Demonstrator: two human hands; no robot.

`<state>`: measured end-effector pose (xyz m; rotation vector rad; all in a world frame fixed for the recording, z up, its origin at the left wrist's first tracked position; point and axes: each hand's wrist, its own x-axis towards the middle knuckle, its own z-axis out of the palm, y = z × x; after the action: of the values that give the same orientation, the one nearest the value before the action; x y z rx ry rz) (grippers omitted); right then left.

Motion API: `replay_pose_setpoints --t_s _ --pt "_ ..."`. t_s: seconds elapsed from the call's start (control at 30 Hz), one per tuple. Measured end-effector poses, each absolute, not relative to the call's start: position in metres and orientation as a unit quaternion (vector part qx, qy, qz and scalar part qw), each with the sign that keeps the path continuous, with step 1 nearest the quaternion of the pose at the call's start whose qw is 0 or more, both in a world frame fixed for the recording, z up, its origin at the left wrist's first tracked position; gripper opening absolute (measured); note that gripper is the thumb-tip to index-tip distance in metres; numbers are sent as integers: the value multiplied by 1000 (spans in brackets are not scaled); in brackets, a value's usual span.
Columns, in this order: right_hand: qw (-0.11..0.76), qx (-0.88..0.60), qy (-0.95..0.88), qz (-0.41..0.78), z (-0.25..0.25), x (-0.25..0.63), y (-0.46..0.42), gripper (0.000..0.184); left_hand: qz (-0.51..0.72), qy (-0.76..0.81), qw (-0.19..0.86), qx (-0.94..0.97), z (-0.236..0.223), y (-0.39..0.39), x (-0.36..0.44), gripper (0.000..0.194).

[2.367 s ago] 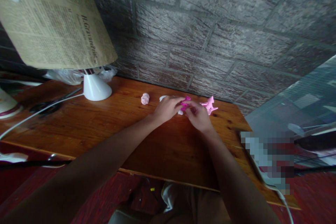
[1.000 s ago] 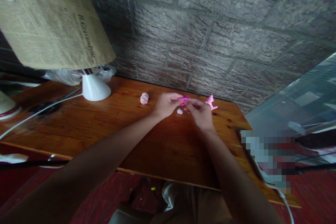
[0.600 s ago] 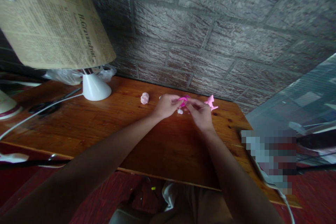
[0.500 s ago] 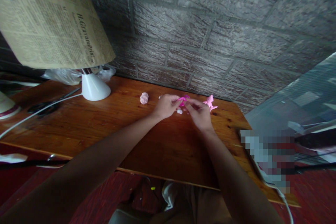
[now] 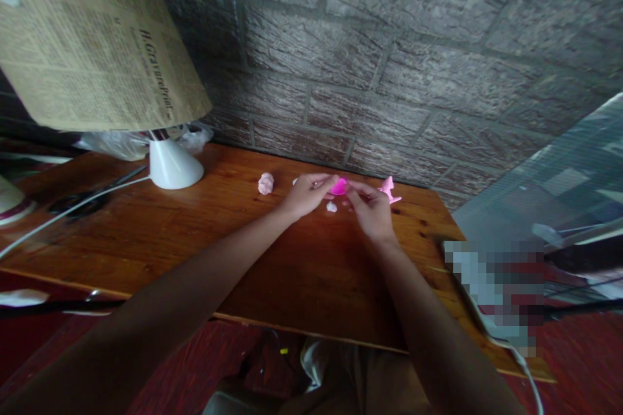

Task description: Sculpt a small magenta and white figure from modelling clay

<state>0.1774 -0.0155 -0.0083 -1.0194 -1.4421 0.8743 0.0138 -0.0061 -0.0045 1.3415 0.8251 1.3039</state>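
Observation:
Between my fingertips is a bright pink piece of soft clay [image 5: 339, 187], thin and flat-looking. My left hand [image 5: 309, 194] pinches it from the left, and my right hand [image 5: 368, 209] grips its right edge. Just below, a small white lump [image 5: 331, 206] lies on the table. A light pink clay figure [image 5: 389, 188] with pointed parts stands behind my right hand, partly covered by it. Further left sits a pale pink clay lump [image 5: 265, 183]. Another whitish bit [image 5: 294, 181] peeks out behind my left hand.
A lamp with a white base [image 5: 175, 165] and newsprint shade [image 5: 107, 45] stands on the wooden table [image 5: 195, 233] at left. Dark scissors [image 5: 82, 201] lie behind its cord. A brick wall [image 5: 360, 65] rises behind. A blurred-out flat object [image 5: 496, 298] is at the right edge.
The bright pink clay has turned in my fingers and now shows a broader, smoother face. My hands stay in nearly the same place. More of the small white lump shows.

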Motion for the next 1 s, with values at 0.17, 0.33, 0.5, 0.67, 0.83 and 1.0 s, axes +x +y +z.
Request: replay_pose_setpoints --t_s 0.17,0.33,0.5,0.67,0.83,1.0 --pt "559 -428 -611 362 -8 177 -16 41 528 324 577 532 -5 -6 12 45" --pt "550 -419 -626 360 -6 178 -17 40 527 325 620 481 -4 -7 12 37" --pt "558 -415 -616 369 -6 179 -16 37 530 329 656 424 -1 -7 13 26" --pt "556 -409 -624 366 -3 179 -17 33 519 317 662 437 3 -10 14 21" --pt "567 -392 -640 340 2 174 -25 43 535 299 676 409 3 -9 12 18" --pt "510 -402 -722 239 1 174 -27 34 540 316 674 392 -2 -5 13 16"
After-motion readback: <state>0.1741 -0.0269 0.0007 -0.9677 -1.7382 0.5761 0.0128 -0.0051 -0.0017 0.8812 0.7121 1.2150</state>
